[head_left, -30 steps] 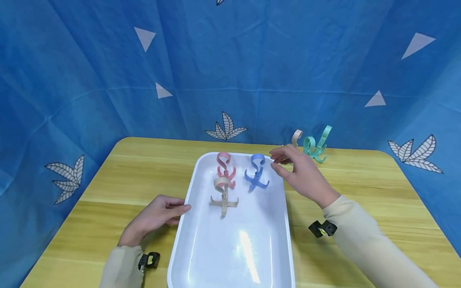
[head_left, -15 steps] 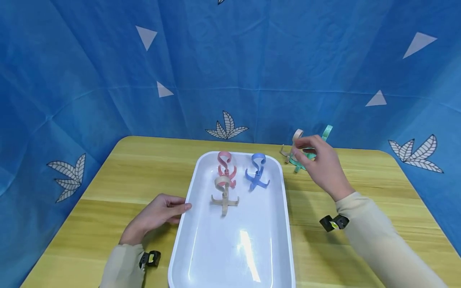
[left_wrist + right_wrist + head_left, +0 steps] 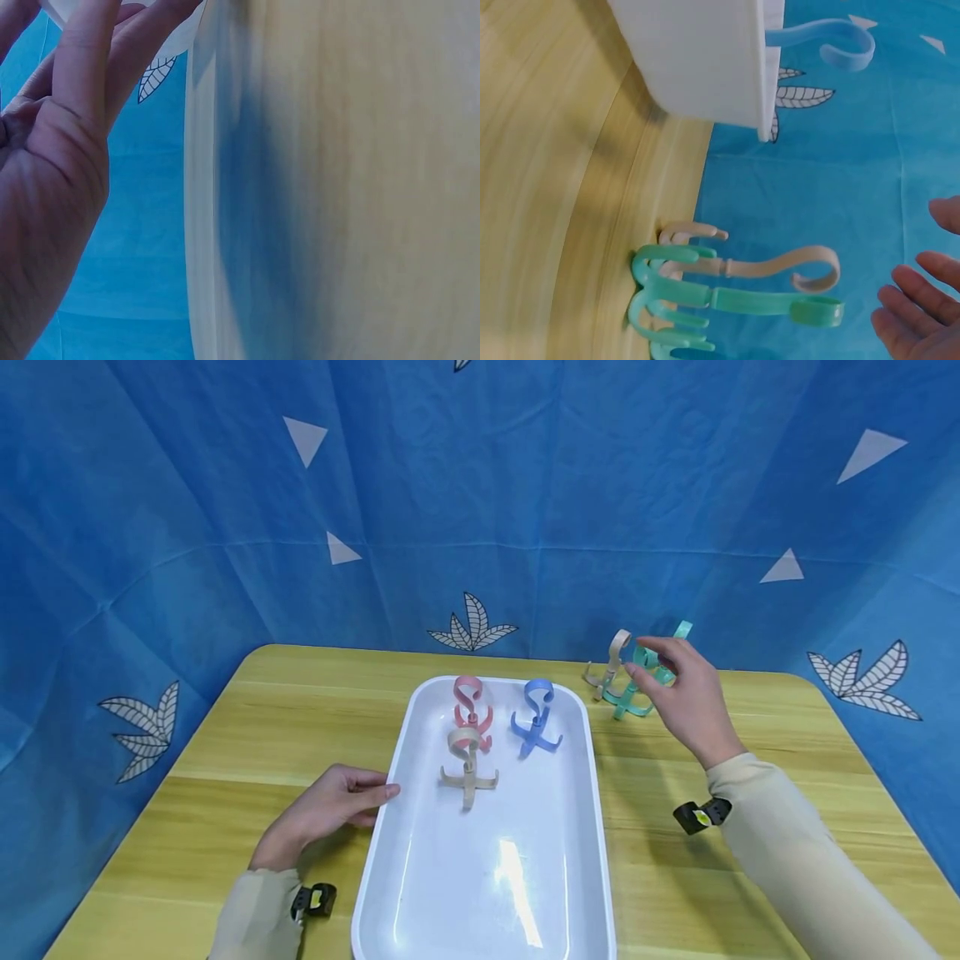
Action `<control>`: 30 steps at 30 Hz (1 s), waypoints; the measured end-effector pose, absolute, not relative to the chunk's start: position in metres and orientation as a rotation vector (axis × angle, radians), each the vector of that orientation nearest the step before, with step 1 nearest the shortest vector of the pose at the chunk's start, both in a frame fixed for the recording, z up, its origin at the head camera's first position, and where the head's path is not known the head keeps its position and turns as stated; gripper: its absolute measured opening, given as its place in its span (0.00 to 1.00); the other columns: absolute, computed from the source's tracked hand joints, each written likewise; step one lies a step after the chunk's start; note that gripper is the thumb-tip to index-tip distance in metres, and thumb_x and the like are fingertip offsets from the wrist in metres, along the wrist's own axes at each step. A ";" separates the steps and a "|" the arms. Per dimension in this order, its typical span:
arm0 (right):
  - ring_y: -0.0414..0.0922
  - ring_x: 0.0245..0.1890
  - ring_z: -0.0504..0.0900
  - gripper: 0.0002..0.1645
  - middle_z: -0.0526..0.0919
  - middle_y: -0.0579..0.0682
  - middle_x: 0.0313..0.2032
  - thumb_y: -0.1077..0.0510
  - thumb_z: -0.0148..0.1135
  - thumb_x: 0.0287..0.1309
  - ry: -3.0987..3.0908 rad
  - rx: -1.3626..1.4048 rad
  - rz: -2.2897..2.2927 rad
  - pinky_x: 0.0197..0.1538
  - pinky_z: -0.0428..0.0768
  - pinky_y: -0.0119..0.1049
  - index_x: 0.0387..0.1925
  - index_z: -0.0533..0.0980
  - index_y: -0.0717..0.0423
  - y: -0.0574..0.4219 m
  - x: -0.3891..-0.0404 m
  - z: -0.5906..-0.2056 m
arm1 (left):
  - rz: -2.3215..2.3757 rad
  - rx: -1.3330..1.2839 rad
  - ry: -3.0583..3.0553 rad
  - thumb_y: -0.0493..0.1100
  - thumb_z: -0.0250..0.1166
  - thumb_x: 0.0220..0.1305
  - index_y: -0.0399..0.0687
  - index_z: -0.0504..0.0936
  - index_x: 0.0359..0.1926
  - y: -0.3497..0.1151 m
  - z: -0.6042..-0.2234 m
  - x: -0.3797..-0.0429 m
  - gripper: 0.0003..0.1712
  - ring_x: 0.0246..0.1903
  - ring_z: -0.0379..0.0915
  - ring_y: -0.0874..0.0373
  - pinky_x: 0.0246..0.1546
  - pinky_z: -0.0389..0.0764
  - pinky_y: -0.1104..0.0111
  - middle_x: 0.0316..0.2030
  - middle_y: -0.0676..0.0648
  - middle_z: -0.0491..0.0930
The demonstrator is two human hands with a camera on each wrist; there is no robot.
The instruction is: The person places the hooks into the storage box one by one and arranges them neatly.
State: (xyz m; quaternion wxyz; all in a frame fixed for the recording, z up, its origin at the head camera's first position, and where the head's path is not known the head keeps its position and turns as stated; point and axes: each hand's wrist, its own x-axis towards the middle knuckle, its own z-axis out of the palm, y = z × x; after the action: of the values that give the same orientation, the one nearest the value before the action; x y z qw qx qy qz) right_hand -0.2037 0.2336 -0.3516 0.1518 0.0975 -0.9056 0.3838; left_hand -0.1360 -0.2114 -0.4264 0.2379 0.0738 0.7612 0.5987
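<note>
My left hand [image 3: 330, 806] holds the left rim of a white tray [image 3: 442, 885], thumb over the edge and the other fingers outside it. Inside the tray stand a pink claw hook [image 3: 471, 720], a blue claw hook [image 3: 536, 727] and a beige claw hook [image 3: 468, 777], each with a curled top and spread prongs. To the right of the tray, my right hand [image 3: 690, 697] hovers by the curled top of a green claw hook [image 3: 757, 301], thumb and fingers parted. The right wrist view shows a gap between fingertips and hook.
A second beige claw hook [image 3: 617, 652] stands beside the green one, their prongs overlapping. Another green claw hook [image 3: 682, 630] is behind, partly hidden by my right hand. A blue patterned cloth [image 3: 480, 493] hangs along the back edge of the wooden table [image 3: 300, 710].
My right hand has moved right from the tray's far right corner to the front green hook. My left hand has stayed on the tray rim, and the hooks stand where they were.
</note>
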 end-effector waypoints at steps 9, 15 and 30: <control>0.61 0.63 0.68 0.34 0.70 0.62 0.63 0.45 0.61 0.67 -2.604 0.171 1.148 0.64 0.69 0.55 0.67 0.69 0.61 0.242 -0.212 -0.358 | 1.635 0.200 2.091 0.49 0.64 0.69 0.23 0.74 0.58 -0.212 -0.427 -0.136 0.31 0.46 0.81 0.47 0.43 0.84 0.59 0.50 0.33 0.80; 0.62 0.66 0.65 0.40 0.65 0.61 0.68 0.41 0.61 0.65 -2.634 0.063 1.177 0.64 0.69 0.56 0.71 0.65 0.58 0.245 -0.216 -0.360 | 1.646 0.216 2.083 0.48 0.63 0.70 0.23 0.74 0.58 -0.213 -0.428 -0.135 0.30 0.45 0.81 0.47 0.43 0.84 0.59 0.50 0.33 0.80; 0.56 0.64 0.69 0.35 0.68 0.62 0.67 0.50 0.57 0.71 -2.601 -0.117 1.356 0.60 0.75 0.49 0.73 0.61 0.58 0.249 -0.233 -0.379 | 1.663 0.257 2.061 0.47 0.63 0.70 0.21 0.74 0.58 -0.212 -0.429 -0.136 0.30 0.44 0.82 0.45 0.44 0.84 0.58 0.49 0.31 0.80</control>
State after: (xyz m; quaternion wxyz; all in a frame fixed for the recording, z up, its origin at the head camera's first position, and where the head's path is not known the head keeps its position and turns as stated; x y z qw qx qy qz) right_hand -0.2329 0.2486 -0.3792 0.1026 -0.0396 -0.8813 0.4596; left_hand -0.1357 -0.2125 -0.4288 0.2382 0.0937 0.7523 0.6071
